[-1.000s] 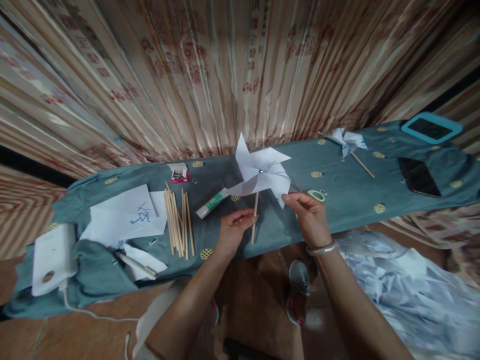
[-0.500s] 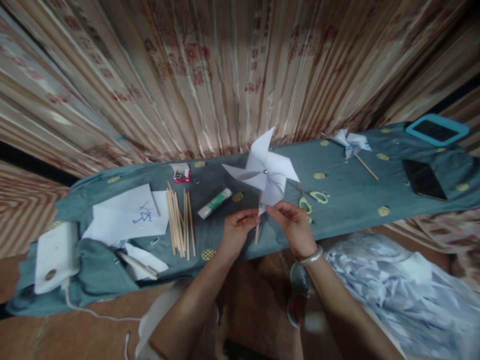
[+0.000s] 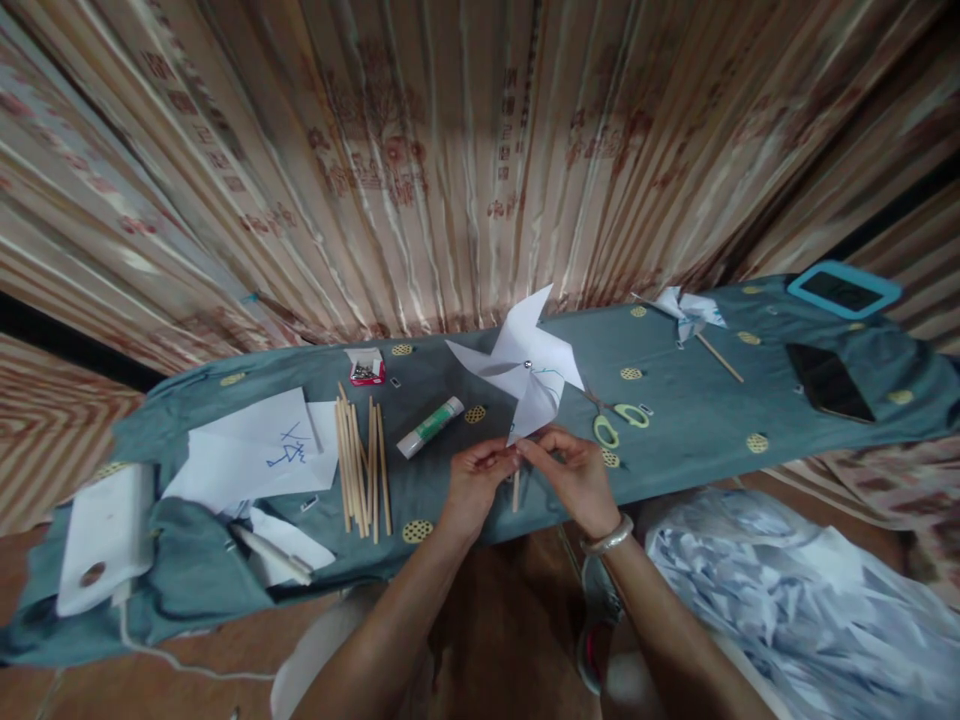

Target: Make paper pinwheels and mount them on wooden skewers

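Note:
A white paper pinwheel (image 3: pixel 529 372) with a silver pin at its centre stands upright over the near middle of the cloth-covered table (image 3: pixel 480 470). My left hand (image 3: pixel 478 480) is closed around its wooden stick, whose lower end shows below the fingers. With thumb and fingers, my right hand (image 3: pixel 571 475) pinches the pinwheel close to its lowest blade. Where the fingertips meet, the stick is hidden. Scissors with green handles (image 3: pixel 619 425) lie just beyond my right hand. Left of the pinwheel rests a glue stick (image 3: pixel 430 428).
Several wooden sticks (image 3: pixel 356 465), a small red box of pins (image 3: pixel 367 370) and paper sheets (image 3: pixel 247 445) lie left. A white device (image 3: pixel 109 535) with a cable is at far left. Right are another pinwheel (image 3: pixel 690 312), a phone (image 3: pixel 829 382), a blue-framed tablet (image 3: pixel 844 290) and a bag of paper scraps (image 3: pixel 795 590).
The view has tilted up slightly, so the table sits lower. The right fingers have shifted closer to the left fingertips, and the pinwheel's blades have turned or tilted slightly.

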Demonstrator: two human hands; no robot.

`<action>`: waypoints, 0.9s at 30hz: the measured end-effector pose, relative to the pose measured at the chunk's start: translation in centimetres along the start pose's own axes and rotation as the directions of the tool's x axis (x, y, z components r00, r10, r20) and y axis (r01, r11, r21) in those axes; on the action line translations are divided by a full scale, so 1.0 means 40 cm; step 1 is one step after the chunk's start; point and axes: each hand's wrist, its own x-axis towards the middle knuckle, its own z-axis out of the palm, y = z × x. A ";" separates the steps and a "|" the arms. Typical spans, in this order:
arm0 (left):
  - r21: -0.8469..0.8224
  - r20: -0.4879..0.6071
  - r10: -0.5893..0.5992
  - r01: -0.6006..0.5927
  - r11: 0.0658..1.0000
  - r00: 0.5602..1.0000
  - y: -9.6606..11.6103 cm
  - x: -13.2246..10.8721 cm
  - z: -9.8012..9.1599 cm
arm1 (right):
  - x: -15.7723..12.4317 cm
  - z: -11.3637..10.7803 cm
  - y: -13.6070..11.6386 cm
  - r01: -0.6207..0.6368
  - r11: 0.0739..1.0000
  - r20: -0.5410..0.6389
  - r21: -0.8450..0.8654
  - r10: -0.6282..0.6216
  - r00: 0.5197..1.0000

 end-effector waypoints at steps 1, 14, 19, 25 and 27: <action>-0.011 -0.001 -0.002 0.002 1.000 1.000 0.001 0.000 0.002 | -0.001 -0.002 0.001 0.008 1.000 -0.015 -0.003 -0.008 1.000; -0.058 -0.026 0.014 -0.016 0.998 1.000 0.000 0.004 0.014 | 0.006 0.010 0.014 -0.082 0.992 -0.013 0.092 0.084 0.996; -0.078 -0.033 0.016 -0.019 0.997 0.999 -0.002 0.018 0.020 | 0.017 0.032 0.013 -0.118 0.990 -0.054 0.081 0.123 0.991; -0.076 -0.026 0.007 -0.009 0.997 1.000 -0.013 0.034 0.038 | 0.054 0.009 0.000 -0.117 0.986 -0.163 0.115 0.135 0.977; -0.049 -0.019 0.007 -0.008 0.999 1.000 -0.016 0.037 0.041 | 0.077 -0.036 -0.002 -0.114 0.984 -0.209 0.135 0.141 0.968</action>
